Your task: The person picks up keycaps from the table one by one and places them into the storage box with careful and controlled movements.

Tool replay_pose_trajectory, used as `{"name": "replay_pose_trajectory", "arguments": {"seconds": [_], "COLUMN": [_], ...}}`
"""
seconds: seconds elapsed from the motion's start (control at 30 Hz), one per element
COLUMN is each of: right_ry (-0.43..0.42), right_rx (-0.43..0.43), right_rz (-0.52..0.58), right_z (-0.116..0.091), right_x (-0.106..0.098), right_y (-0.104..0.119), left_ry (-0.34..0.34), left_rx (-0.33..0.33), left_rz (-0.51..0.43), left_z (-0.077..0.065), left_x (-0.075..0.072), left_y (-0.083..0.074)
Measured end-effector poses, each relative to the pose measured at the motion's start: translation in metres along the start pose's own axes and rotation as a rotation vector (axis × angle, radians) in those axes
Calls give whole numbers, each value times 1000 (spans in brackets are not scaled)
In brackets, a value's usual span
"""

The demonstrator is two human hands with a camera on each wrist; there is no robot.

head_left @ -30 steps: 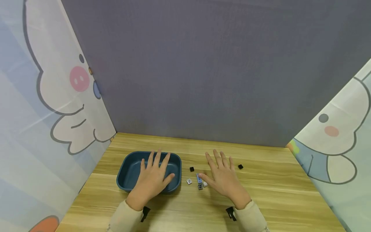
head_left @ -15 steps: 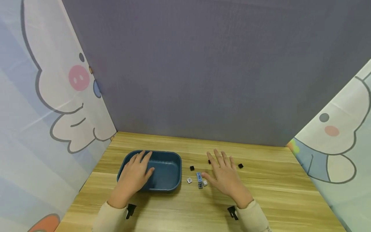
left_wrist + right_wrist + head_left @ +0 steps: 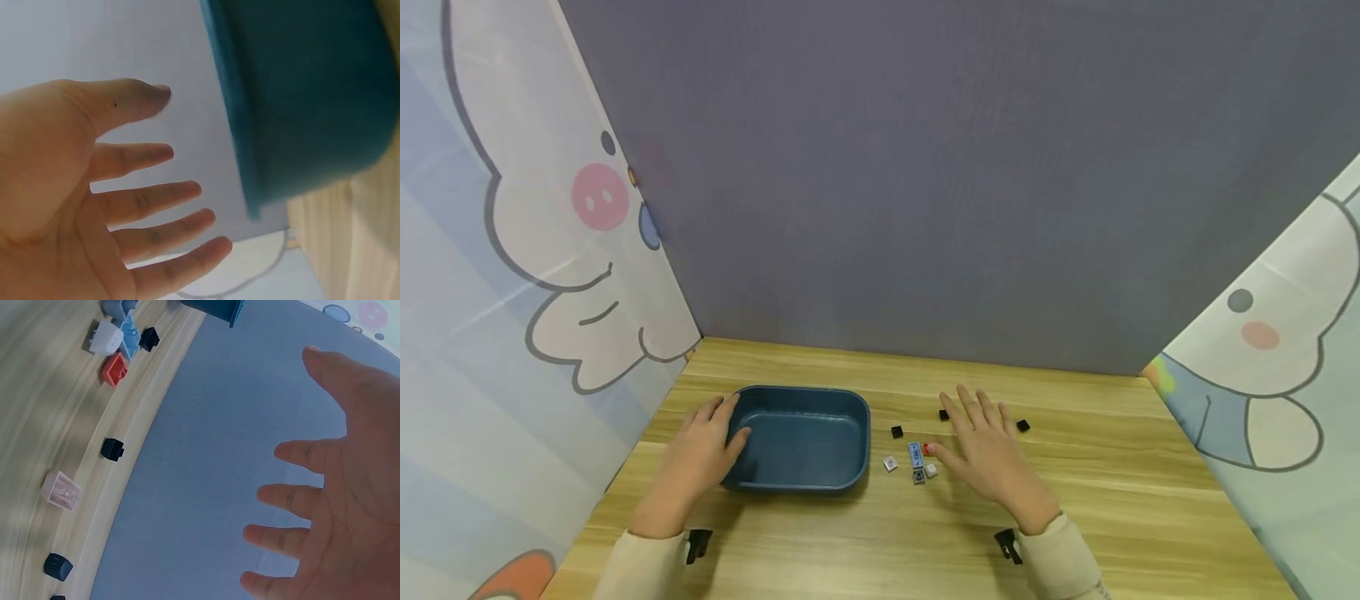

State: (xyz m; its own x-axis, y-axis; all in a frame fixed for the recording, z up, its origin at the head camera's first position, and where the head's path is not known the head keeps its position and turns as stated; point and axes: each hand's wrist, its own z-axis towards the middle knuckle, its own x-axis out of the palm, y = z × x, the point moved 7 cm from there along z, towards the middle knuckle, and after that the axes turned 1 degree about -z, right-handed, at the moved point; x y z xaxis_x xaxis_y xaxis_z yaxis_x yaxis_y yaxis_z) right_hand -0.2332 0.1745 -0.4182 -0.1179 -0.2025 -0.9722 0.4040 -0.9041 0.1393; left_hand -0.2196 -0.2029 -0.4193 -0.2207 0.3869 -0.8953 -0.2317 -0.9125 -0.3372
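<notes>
My left hand (image 3: pixel 691 462) hovers at the left end of a dark blue plastic basin (image 3: pixel 797 442), fingers spread and straight. In the left wrist view its palm faces the basin's outer wall (image 3: pixel 312 125), with a gap between fingertips and rim. My right hand (image 3: pixel 992 462) is held above the table with fingers extended, holding nothing. Small keycaps lie beneath and beside it: a long blue keycap (image 3: pixel 915 454), a red keycap (image 3: pixel 928 449) by the thumb, a grey keycap (image 3: pixel 919 477) and a white keycap (image 3: pixel 931 471). The right wrist view shows a pink keycap (image 3: pixel 61 490), hidden from the head view.
Another white keycap (image 3: pixel 891 463) lies between basin and cluster. Black keycaps sit farther back, one black keycap (image 3: pixel 897 432) near the basin and one black keycap (image 3: pixel 1023 425) right of my hand. A grey panel (image 3: pixel 910 208) rises behind the wooden table (image 3: pixel 850 550).
My left hand has moved left, from over the basin to its left end. My right hand has shifted slightly right, and the red keycap now shows beside its thumb.
</notes>
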Motion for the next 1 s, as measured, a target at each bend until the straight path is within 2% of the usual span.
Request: {"name": "replay_pose_trajectory", "arguments": {"seconds": [0.3, 0.4, 0.57, 0.7, 1.0], "right_ry": [-14, -24, -46, -44, -45], "right_rx": [-9, -7, -11, -6, 19], "right_rz": [-6, -16, -21, -23, -12], "right_z": [-2, -3, -4, -5, -8], "right_x": [2, 2, 1, 2, 6], "right_y": [-12, -16, -25, -36, -70], "left_ry": [38, 25, -2, 20, 51], "left_rx": [-39, -38, -57, -103, -159], "left_rz": [-49, -78, -180, -251, -320], "left_z": [1, 1, 4, 4, 3], "left_x": [10, 10, 8, 8, 9], "left_y": [24, 30, 38, 47, 61]}}
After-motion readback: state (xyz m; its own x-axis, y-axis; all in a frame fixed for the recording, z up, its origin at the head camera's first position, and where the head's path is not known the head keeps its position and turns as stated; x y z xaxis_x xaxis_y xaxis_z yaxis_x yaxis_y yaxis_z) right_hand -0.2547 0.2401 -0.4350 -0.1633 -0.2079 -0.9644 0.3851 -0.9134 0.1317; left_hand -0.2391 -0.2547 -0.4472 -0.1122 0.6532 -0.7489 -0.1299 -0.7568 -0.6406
